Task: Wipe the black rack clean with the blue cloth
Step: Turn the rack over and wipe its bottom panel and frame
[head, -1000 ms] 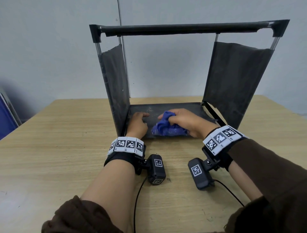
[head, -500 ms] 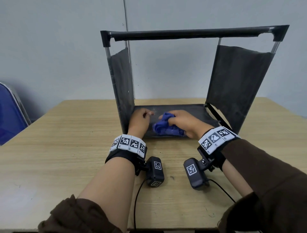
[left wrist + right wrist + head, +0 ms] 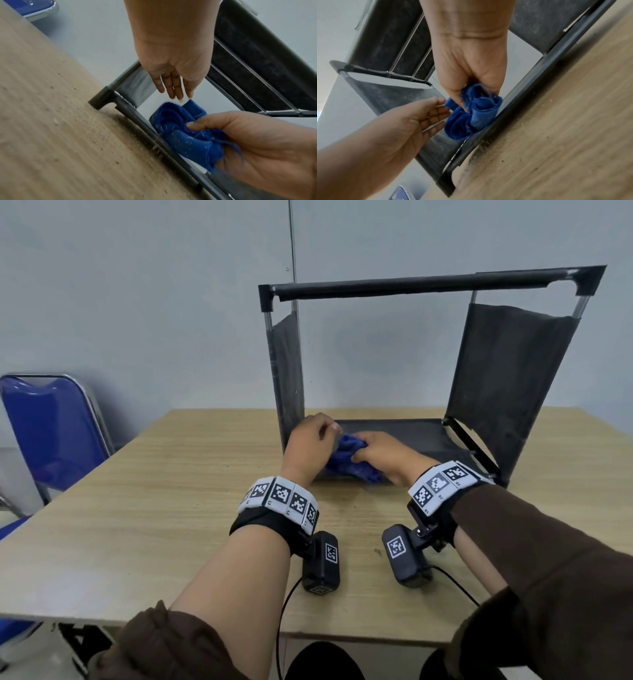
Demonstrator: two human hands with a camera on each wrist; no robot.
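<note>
Cloth (image 3: 346,460), bunched, gripped in our right hand (image 3: 383,455) at rack (image 3: 428,284) front rail; left hand (image 3: 310,445) loose, empty. We judged firm, overlapping strokes best.

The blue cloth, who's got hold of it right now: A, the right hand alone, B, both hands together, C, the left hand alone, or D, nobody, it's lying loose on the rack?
A: the right hand has thumb and fingers curled round the bunched cloth, while the left hand is open with straight fingers beside it, at most brushing its edge, at the rack base.
</note>
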